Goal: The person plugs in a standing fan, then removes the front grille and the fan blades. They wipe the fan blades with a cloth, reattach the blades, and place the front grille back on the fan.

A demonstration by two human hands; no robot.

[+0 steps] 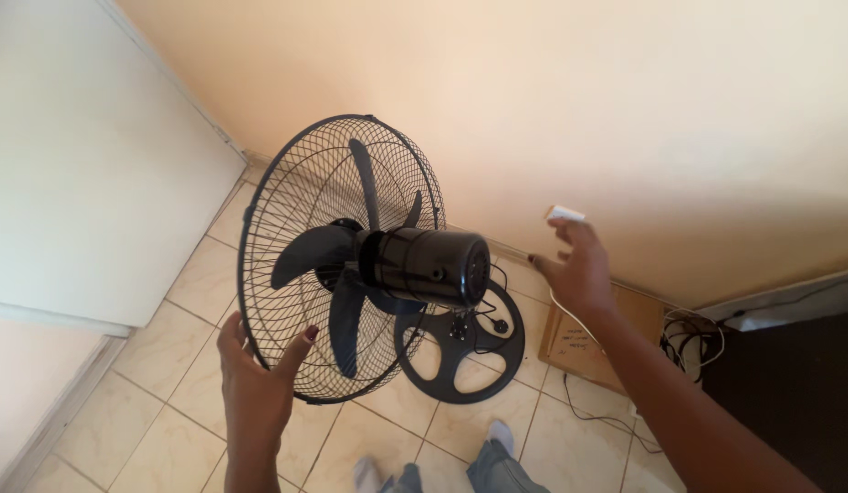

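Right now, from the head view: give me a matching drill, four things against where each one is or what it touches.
Things:
1. left hand
2. right hand
3. round fan base
4. cardboard box

Places:
A. flat on the tiled floor under the motor housing
B. on the floor against the wall, by the tangled cables
C. gripping the lower rim of the wire fan guard
D. raised toward the wall, holding a small white object

Pairs: 1-C, 2-D, 3-A, 4-B
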